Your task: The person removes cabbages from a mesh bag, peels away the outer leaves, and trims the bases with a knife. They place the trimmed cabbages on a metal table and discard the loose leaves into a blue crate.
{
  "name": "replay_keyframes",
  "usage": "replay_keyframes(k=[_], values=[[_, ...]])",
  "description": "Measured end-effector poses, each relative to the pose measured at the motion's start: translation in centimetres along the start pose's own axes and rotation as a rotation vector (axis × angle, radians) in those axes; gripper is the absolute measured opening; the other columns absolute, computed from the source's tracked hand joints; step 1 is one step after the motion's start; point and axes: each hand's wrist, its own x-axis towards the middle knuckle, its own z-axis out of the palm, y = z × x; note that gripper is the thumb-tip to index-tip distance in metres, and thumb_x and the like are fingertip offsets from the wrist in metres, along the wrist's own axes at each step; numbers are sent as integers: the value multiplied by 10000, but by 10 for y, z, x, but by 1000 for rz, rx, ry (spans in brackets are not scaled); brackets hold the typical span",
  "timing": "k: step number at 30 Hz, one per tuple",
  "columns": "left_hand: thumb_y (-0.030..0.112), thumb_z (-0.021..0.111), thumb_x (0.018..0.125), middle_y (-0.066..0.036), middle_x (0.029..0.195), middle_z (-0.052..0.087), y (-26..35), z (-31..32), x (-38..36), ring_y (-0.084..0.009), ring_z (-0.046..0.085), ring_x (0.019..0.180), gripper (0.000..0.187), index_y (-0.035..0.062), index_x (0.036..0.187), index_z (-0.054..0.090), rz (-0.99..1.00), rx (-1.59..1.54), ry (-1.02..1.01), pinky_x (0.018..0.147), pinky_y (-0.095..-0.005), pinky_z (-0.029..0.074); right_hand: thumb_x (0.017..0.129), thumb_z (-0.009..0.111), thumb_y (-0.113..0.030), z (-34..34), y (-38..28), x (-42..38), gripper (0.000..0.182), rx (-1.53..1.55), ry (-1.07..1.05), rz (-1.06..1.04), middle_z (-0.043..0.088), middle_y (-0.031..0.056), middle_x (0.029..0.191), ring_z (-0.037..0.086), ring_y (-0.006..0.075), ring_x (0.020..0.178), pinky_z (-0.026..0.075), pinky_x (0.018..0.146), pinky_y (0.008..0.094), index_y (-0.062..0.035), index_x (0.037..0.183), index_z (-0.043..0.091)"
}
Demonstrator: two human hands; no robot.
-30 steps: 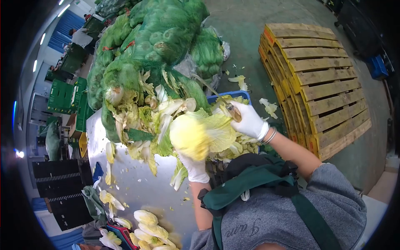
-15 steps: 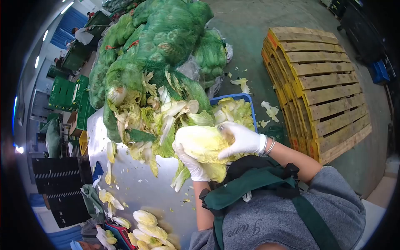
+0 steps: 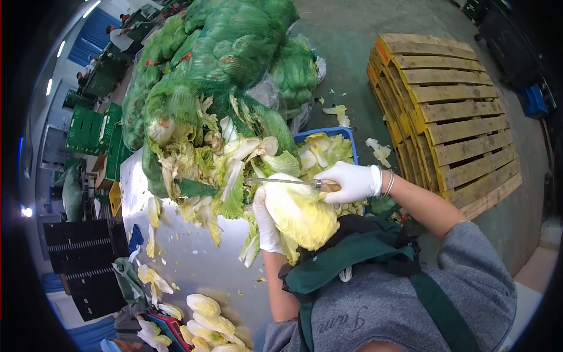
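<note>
My left hand (image 3: 267, 226), in a white glove, is wrapped round the side of a pale yellow napa cabbage (image 3: 304, 216) held over the table's near edge. In my gloved right hand (image 3: 352, 182) is a knife (image 3: 284, 182), gripped by its wooden handle. The blade points left and lies across the cabbage's white base end. Just beyond the cabbage, loose outer leaves (image 3: 234, 167) spill from an open green mesh bag (image 3: 158, 105). A blue crate (image 3: 354, 141) filled with yellow-green leaves stands behind my right hand.
Trimmed cabbages (image 3: 211, 322) lie on the metal table (image 3: 205, 264) at the front left. Another person's gloved hand (image 3: 149, 334) holds a cabbage there. Full mesh sacks (image 3: 234, 47) rise at the back. Stacked wooden pallets (image 3: 451, 117) stand right; leaf scraps (image 3: 378, 151) litter the floor.
The cabbage has turned, its base end now up and away from me. My right hand has left its side, and the knife blade now shows across the base.
</note>
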Motion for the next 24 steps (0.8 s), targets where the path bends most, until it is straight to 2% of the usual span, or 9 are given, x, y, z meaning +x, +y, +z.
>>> replay_keyframes(k=[3, 6, 9, 13, 16, 17, 20, 22, 24], values=[[514, 504, 850, -119, 1105, 585, 6, 51, -30, -244, 566, 991, 597, 20, 1186, 507, -216, -220, -15, 871, -372, 470, 729, 624, -246, 10, -5, 0, 300, 13, 103, 12, 546, 181, 656, 562, 318, 596, 440, 585, 367, 12, 857, 542], [502, 522, 843, -121, 1115, 577, 4, 55, -29, -244, 563, 1005, 589, 28, 1192, 501, -309, -269, -136, 876, -384, 472, 766, 610, -215, 13, -1, -3, 252, 118, 73, 153, 567, 155, 619, 580, 261, 525, 454, 527, 333, 15, 831, 532], [492, 528, 843, -120, 1118, 574, 0, 51, -31, -244, 563, 1002, 579, 29, 1189, 501, -407, -311, -192, 877, -385, 472, 812, 576, -170, 4, -12, -3, 198, 474, -56, 373, 594, 112, 595, 578, 183, 456, 457, 447, 280, 12, 854, 513], [479, 535, 842, -119, 1122, 571, -12, 42, -33, -245, 564, 999, 566, 31, 1185, 501, -476, -330, -175, 879, -387, 473, 832, 549, -167, -10, 8, 2, 211, 652, 80, 364, 611, 105, 589, 560, 141, 418, 443, 390, 253, 30, 899, 513], [453, 545, 842, -119, 1126, 565, -9, 39, -33, -248, 565, 991, 542, 33, 1182, 500, -425, -326, -122, 876, -386, 475, 844, 543, -201, -21, 48, -1, 222, 885, 359, 357, 618, 99, 593, 560, 139, 425, 459, 413, 254, 12, 904, 524], [432, 552, 843, -120, 1129, 562, -7, 40, -34, -250, 567, 984, 525, 35, 1181, 499, -392, -332, -93, 873, -385, 477, 844, 588, -274, -21, 60, -4, 295, 830, 399, 387, 643, 109, 703, 600, 147, 569, 493, 543, 277, 7, 919, 537], [353, 565, 843, -119, 1104, 560, -10, 26, -21, -244, 570, 957, 447, 37, 1152, 496, -192, -246, 29, 855, -369, 481, 794, 665, -381, 9, 16, -13, 426, 389, 256, 380, 645, 115, 847, 600, 152, 756, 484, 693, 299, 4, 934, 552], [318, 563, 845, -116, 1083, 559, -9, 19, -15, -236, 568, 949, 407, 41, 1135, 490, -6, -96, 67, 849, -363, 478, 706, 773, -366, 43, 18, -20, 472, 264, 188, 284, 610, 60, 886, 519, 51, 812, 457, 704, 255, -23, 930, 537], [306, 553, 848, -114, 1070, 556, -4, 17, -14, -230, 562, 953, 388, 49, 1128, 477, 208, 112, 50, 851, -366, 469, 696, 782, -358, 43, 17, -19, 487, 313, 103, 279, 608, 63, 853, 541, 75, 808, 462, 713, 272, -19, 943, 536]])
